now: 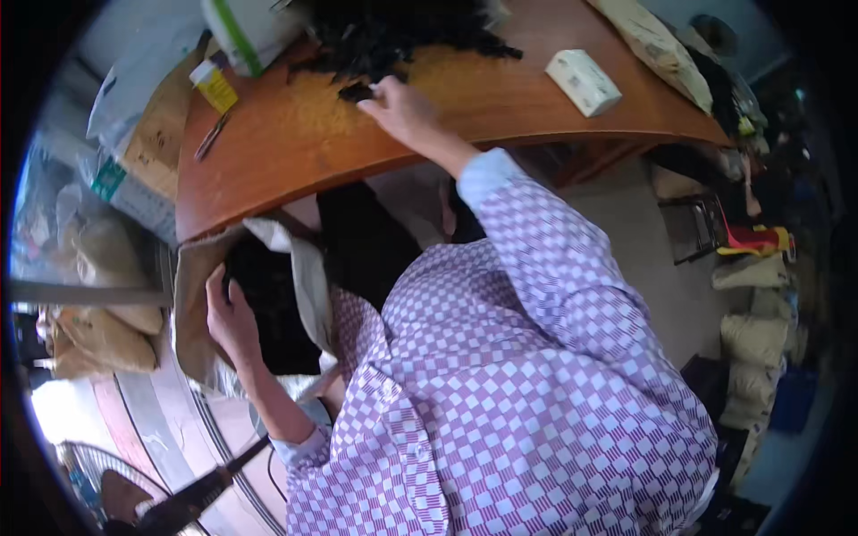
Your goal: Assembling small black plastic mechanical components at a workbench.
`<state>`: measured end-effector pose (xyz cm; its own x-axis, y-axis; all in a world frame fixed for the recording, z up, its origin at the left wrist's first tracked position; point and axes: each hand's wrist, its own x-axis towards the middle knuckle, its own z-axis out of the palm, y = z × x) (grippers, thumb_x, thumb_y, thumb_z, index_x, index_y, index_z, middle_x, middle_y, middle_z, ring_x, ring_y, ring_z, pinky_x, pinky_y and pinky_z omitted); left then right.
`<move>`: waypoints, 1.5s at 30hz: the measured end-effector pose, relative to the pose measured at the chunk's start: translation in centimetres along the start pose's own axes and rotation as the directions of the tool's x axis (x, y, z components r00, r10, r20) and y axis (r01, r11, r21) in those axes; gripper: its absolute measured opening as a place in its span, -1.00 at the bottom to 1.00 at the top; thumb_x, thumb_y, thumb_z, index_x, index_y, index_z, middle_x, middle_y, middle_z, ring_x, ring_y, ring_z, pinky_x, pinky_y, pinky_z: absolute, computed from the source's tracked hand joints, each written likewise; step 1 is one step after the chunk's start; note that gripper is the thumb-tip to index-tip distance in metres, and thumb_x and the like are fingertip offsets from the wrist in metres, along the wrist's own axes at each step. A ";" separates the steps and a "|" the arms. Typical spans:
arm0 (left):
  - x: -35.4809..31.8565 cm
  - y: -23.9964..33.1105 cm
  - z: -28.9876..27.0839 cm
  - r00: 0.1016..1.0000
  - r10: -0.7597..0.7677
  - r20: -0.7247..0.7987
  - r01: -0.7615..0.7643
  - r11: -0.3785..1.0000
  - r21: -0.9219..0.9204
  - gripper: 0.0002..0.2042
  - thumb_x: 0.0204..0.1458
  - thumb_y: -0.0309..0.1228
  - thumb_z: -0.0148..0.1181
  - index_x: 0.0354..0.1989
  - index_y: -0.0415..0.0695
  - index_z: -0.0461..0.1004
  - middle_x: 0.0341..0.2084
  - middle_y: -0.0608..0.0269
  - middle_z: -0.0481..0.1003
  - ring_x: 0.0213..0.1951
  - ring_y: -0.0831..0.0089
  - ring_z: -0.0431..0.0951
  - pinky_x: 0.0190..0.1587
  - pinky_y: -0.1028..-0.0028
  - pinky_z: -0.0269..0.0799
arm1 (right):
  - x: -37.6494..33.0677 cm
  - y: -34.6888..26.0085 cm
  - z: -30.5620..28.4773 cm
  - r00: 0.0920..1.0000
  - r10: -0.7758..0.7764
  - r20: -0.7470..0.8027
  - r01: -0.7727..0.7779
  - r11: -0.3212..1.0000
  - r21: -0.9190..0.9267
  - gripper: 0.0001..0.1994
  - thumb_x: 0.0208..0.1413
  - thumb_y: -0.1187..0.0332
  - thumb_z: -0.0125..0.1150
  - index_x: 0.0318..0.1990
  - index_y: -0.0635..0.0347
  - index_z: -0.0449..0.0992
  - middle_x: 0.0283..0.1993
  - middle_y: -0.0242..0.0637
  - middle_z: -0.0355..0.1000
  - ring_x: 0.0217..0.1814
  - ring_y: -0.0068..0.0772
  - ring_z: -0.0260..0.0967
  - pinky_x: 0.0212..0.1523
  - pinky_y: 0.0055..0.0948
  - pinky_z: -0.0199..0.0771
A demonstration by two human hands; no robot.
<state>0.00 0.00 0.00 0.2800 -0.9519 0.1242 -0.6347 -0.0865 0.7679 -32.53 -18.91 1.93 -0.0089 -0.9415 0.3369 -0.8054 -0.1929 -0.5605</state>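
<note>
My right hand (404, 113) reaches over the brown wooden table, thumb and fingers apart. Its fingertips are beside a small black piece (356, 93) at the near edge of a loose heap of black scraps (380, 40). What the scraps are made of cannot be made out. Lower left, my left hand (234, 323) is at the mouth of a pale sack (192, 335), with thumb and forefinger spread. Dark contents (277, 313) fill the view inside the sack; any small dark thing by those fingers would not stand out.
On the table (295, 161) lie a white tissue pack (584, 82) at right, a yellow-and-white box (214, 87) and a slim metal tool (212, 137) at left. Cardboard and bags crowd the left side. A fan (112, 473) stands lower left; a stool (693, 232) is at right.
</note>
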 end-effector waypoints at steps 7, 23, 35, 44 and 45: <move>3.3 -1.0 -2.9 0.958 0.283 -0.047 -0.270 0.945 0.183 -0.72 0.09 -0.45 0.07 0.00 -0.15 0.41 -0.08 0.11 0.43 -0.02 0.24 0.42 0.01 0.38 0.31 | 2.8 -2.5 0.2 0.979 0.144 -0.143 -0.157 0.983 -0.089 -0.80 -0.01 0.23 0.08 -0.44 0.15 0.50 -0.46 -0.09 0.47 -0.34 0.05 0.43 -0.31 -0.01 0.41; 2.8 12.0 5.5 0.785 0.254 0.566 0.475 0.340 -0.812 -0.52 0.18 -0.29 0.02 0.24 -0.21 0.14 -0.14 0.12 0.48 -0.34 0.56 0.54 -0.43 0.76 0.35 | -12.9 -9.2 -6.4 0.946 -0.317 0.064 0.256 0.854 0.452 -0.87 -0.01 0.43 0.16 -0.29 0.13 0.38 -0.44 -0.14 0.48 -0.34 -0.02 0.47 -0.39 -0.16 0.42; 0.1 11.5 7.2 0.730 0.324 0.601 0.531 0.284 -0.798 -0.59 0.14 -0.42 0.08 0.14 -0.25 0.22 -0.24 0.17 0.49 -0.32 0.51 0.57 -0.40 0.70 0.43 | -16.1 -7.1 -5.3 0.955 -0.295 -0.013 0.270 0.853 0.447 -0.85 -0.01 0.37 0.17 -0.34 0.18 0.35 -0.53 -0.14 0.46 -0.42 0.03 0.44 -0.47 -0.12 0.39; -0.7 10.4 6.1 0.812 0.123 0.571 0.511 0.326 -0.796 -0.68 0.12 -0.46 0.10 0.06 -0.20 0.31 -0.26 0.28 0.48 -0.39 0.62 0.45 -0.34 0.69 0.37 | -16.6 -8.0 -4.7 0.918 -0.380 0.109 0.361 0.918 0.163 -0.78 0.06 0.19 0.11 -0.27 0.11 0.37 -0.66 -0.12 0.38 -0.54 -0.01 0.42 -0.55 -0.12 0.38; -1.4 12.0 5.2 0.835 -0.004 0.550 0.525 0.302 -0.796 -0.69 0.10 -0.50 0.09 0.04 -0.20 0.32 -0.26 0.28 0.47 -0.35 0.63 0.43 -0.31 0.67 0.34 | -16.5 -8.3 -4.4 0.902 -0.396 0.173 0.377 0.917 0.134 -0.76 0.08 0.14 0.08 -0.26 0.11 0.37 -0.67 -0.13 0.37 -0.55 -0.01 0.42 -0.54 -0.12 0.38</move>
<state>-11.74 -1.22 5.73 -0.1593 -0.9564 -0.2446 0.5287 -0.2919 0.7970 -28.24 -0.59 4.36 0.4132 -0.8205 0.3950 -0.6619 -0.5685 -0.4886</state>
